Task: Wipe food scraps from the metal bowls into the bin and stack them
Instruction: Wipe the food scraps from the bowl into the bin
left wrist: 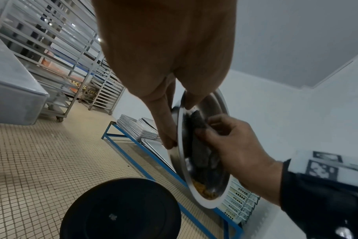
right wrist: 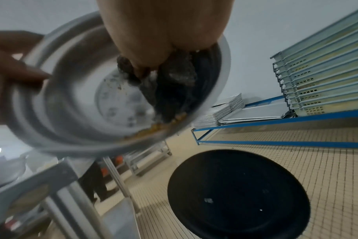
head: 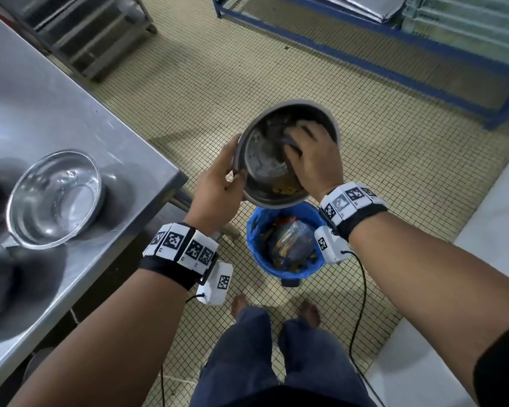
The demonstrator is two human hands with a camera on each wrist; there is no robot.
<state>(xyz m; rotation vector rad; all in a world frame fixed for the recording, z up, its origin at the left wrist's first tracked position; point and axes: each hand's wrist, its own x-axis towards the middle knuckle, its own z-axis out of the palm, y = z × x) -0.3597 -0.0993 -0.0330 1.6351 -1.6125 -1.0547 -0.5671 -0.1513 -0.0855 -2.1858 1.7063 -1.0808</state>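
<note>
A dirty metal bowl (head: 265,160) is tilted over a bin with a blue liner (head: 254,230). My left hand (head: 218,183) grips its left rim, thumb inside and fingers behind. My right hand (head: 312,154) is inside the bowl and holds a dark cloth (head: 290,141) against the wall. Yellow food scraps (head: 285,189) lie at the low edge, above the bin. The left wrist view has the rim (left wrist: 181,145), the cloth (left wrist: 198,122) and the scraps (left wrist: 204,190). In the right wrist view the cloth (right wrist: 174,77) hangs inside the blurred bowl (right wrist: 71,105). A clean metal bowl (head: 56,198) sits on the steel table (head: 41,98).
The table's corner is close to my left wrist. A blue-framed low rack (head: 394,54) with stacked trays stands beyond the bin. A steel trolley rack (head: 86,33) is at the far left and a white counter (head: 482,259) on the right. My bare feet stand just behind the bin.
</note>
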